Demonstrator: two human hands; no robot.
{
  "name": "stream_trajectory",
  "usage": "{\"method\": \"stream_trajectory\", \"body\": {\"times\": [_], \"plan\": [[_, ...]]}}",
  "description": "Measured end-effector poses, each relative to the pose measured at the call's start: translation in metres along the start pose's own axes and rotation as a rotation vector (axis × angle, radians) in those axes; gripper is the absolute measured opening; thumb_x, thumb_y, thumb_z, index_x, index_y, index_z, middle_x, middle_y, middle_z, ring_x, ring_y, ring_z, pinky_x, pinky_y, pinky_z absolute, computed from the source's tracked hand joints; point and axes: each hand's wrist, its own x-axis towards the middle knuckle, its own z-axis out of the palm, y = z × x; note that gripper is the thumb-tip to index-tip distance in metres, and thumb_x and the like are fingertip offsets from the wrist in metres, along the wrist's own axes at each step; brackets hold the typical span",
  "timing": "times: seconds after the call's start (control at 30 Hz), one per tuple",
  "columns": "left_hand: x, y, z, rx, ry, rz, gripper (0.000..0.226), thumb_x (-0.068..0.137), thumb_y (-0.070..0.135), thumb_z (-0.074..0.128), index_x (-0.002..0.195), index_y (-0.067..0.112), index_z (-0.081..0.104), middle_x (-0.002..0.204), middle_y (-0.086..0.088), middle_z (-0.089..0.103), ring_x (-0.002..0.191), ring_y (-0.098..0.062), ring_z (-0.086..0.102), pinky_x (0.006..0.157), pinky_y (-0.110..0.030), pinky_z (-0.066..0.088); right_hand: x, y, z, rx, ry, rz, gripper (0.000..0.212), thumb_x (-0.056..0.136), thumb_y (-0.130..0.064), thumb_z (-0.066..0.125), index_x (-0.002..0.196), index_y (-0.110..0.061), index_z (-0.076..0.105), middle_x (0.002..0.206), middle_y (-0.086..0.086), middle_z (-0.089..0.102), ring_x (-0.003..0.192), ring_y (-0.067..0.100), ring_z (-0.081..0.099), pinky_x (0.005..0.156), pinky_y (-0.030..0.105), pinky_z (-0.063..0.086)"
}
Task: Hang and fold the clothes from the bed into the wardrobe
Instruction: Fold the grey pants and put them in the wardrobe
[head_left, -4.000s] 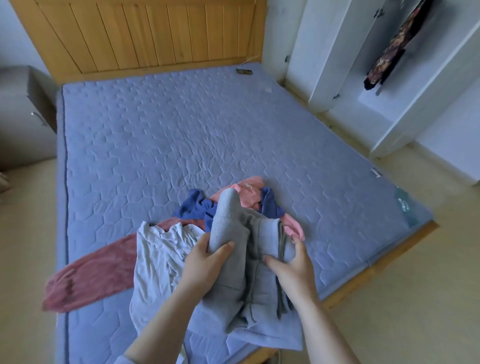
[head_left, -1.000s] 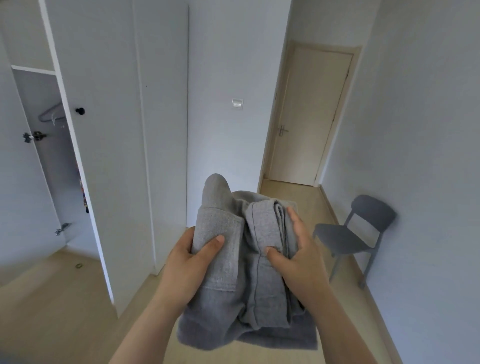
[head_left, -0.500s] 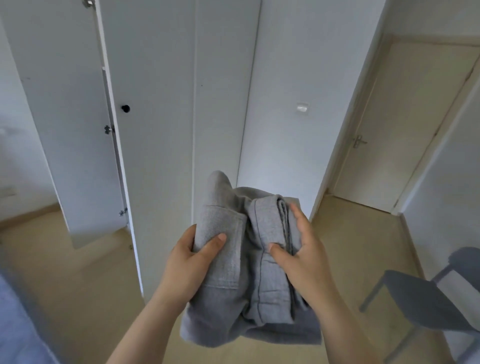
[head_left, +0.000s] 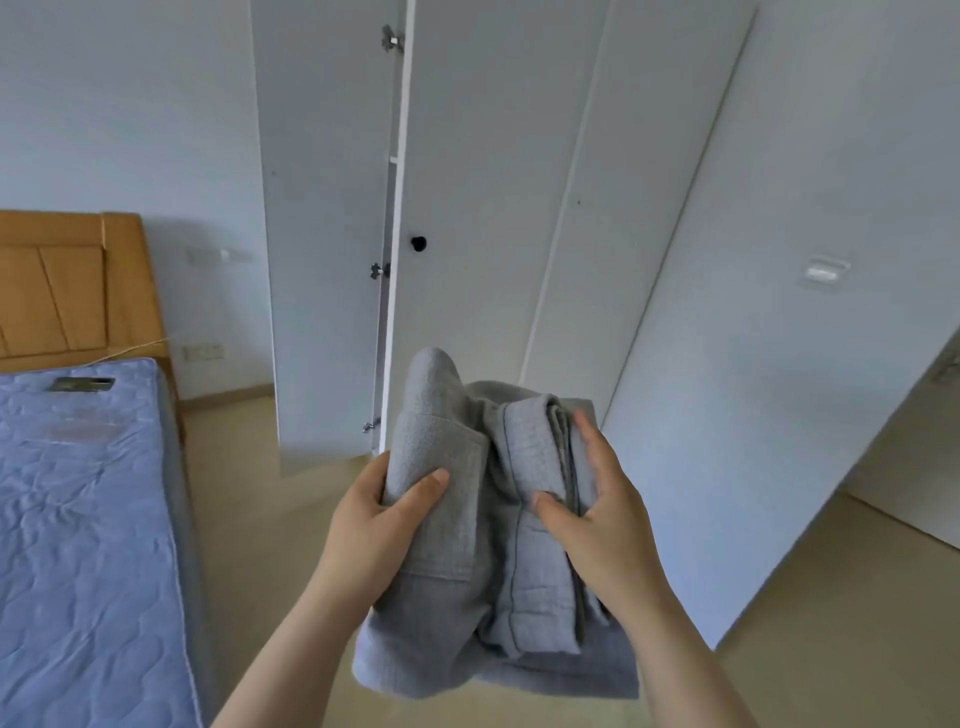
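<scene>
A folded grey garment (head_left: 488, 561) hangs in front of me at chest height, held from both sides. My left hand (head_left: 374, 525) grips its left fold, thumb on top. My right hand (head_left: 597, 514) grips the right fold, thumb pressed into the cloth. Straight ahead stands the white wardrobe (head_left: 498, 218), its closed door carrying a black knob (head_left: 418, 243). An open door panel (head_left: 322, 234) swings out to the left, and the inside is hidden behind it. The bed (head_left: 83, 519) with its blue quilted mattress lies at the left.
A wooden headboard (head_left: 67, 291) stands at the far left against the wall. A small dark object (head_left: 83, 384) lies on the mattress near it. A light switch (head_left: 823, 271) sits on the white wall to the right. Beige floor runs between bed and wardrobe.
The view has swung left: the room door and grey chair have left the frame, and the bed and headboard have come in. Both hands keep the same hold on the grey garment.
</scene>
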Motion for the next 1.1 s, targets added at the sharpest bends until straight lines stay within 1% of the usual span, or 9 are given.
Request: {"method": "stream_trajectory", "body": {"times": [0.17, 0.3, 0.43, 0.57, 0.7, 0.83, 0.93, 1.03, 1.1], "plan": [[0.035, -0.015, -0.026, 0.006, 0.134, -0.028, 0.016, 0.080, 0.043, 0.072, 0.095, 0.042, 0.066, 0.089, 0.025, 0.070, 0.078, 0.007, 0.065, 0.068, -0.021, 0.049, 0.050, 0.009, 0.050, 0.046, -0.123, -0.051, 0.083, 0.084, -0.022, 0.070, 0.145, -0.052, 0.023, 0.110, -0.064, 0.034, 0.098, -0.031, 0.045, 0.069, -0.007, 0.036], [0.060, -0.024, -0.043, 0.029, 0.260, -0.061, 0.016, 0.080, 0.044, 0.071, 0.095, 0.044, 0.064, 0.087, 0.030, 0.068, 0.077, 0.010, 0.063, 0.065, -0.018, 0.046, 0.090, 0.017, 0.091, 0.102, -0.219, -0.109, 0.085, 0.083, -0.024, 0.070, 0.145, -0.054, 0.020, 0.114, -0.064, 0.031, 0.107, -0.034, 0.036, 0.078, -0.009, 0.032], [0.087, -0.026, -0.053, 0.044, 0.386, -0.078, 0.014, 0.080, 0.043, 0.072, 0.092, 0.045, 0.064, 0.088, 0.022, 0.071, 0.080, 0.002, 0.066, 0.071, -0.026, 0.052, 0.133, 0.023, 0.127, 0.154, -0.310, -0.161, 0.084, 0.083, -0.025, 0.071, 0.148, -0.046, 0.022, 0.112, -0.066, 0.028, 0.107, -0.038, 0.031, 0.081, -0.011, 0.027], [0.116, -0.021, -0.057, 0.070, 0.489, -0.099, 0.019, 0.081, 0.042, 0.072, 0.099, 0.038, 0.066, 0.094, 0.011, 0.073, 0.090, -0.012, 0.068, 0.082, -0.041, 0.056, 0.176, 0.025, 0.155, 0.211, -0.374, -0.225, 0.084, 0.083, -0.022, 0.072, 0.149, -0.042, 0.024, 0.112, -0.067, 0.027, 0.106, -0.039, 0.030, 0.081, -0.012, 0.025], [0.137, -0.021, -0.063, 0.097, 0.584, -0.109, 0.019, 0.081, 0.041, 0.072, 0.099, 0.037, 0.066, 0.095, 0.012, 0.072, 0.090, -0.010, 0.067, 0.082, -0.039, 0.055, 0.210, 0.026, 0.183, 0.250, -0.443, -0.266, 0.084, 0.081, -0.024, 0.073, 0.148, -0.043, 0.027, 0.114, -0.064, 0.030, 0.107, -0.038, 0.029, 0.084, -0.011, 0.025], [0.158, -0.023, -0.080, 0.123, 0.644, -0.102, 0.015, 0.083, 0.038, 0.072, 0.096, 0.034, 0.067, 0.084, 0.016, 0.071, 0.076, 0.001, 0.066, 0.072, -0.030, 0.052, 0.233, 0.022, 0.216, 0.297, -0.494, -0.291, 0.083, 0.081, -0.025, 0.074, 0.148, -0.042, 0.028, 0.119, -0.054, 0.033, 0.109, -0.034, 0.033, 0.085, -0.009, 0.027], [0.177, -0.028, -0.101, 0.127, 0.670, -0.084, 0.012, 0.083, 0.037, 0.071, 0.094, 0.033, 0.068, 0.085, 0.020, 0.071, 0.073, 0.004, 0.065, 0.069, -0.027, 0.051, 0.252, 0.012, 0.246, 0.300, -0.520, -0.325, 0.083, 0.081, -0.027, 0.074, 0.148, -0.042, 0.027, 0.124, -0.050, 0.034, 0.118, -0.021, 0.037, 0.091, -0.002, 0.028], [0.202, -0.034, -0.128, 0.121, 0.683, -0.082, 0.013, 0.084, 0.038, 0.071, 0.096, 0.037, 0.067, 0.087, 0.020, 0.071, 0.075, 0.004, 0.065, 0.072, -0.028, 0.052, 0.270, 0.000, 0.278, 0.293, -0.534, -0.348, 0.082, 0.082, -0.029, 0.073, 0.148, -0.043, 0.025, 0.123, -0.053, 0.030, 0.115, -0.022, 0.033, 0.083, -0.008, 0.027], [0.226, -0.036, -0.153, 0.126, 0.676, -0.073, 0.013, 0.083, 0.039, 0.071, 0.096, 0.037, 0.067, 0.087, 0.021, 0.071, 0.075, 0.004, 0.065, 0.071, -0.027, 0.051, 0.286, -0.011, 0.305, 0.292, -0.518, -0.362, 0.082, 0.082, -0.029, 0.072, 0.148, -0.043, 0.025, 0.129, -0.046, 0.034, 0.114, -0.024, 0.034, 0.081, -0.011, 0.026]]}}
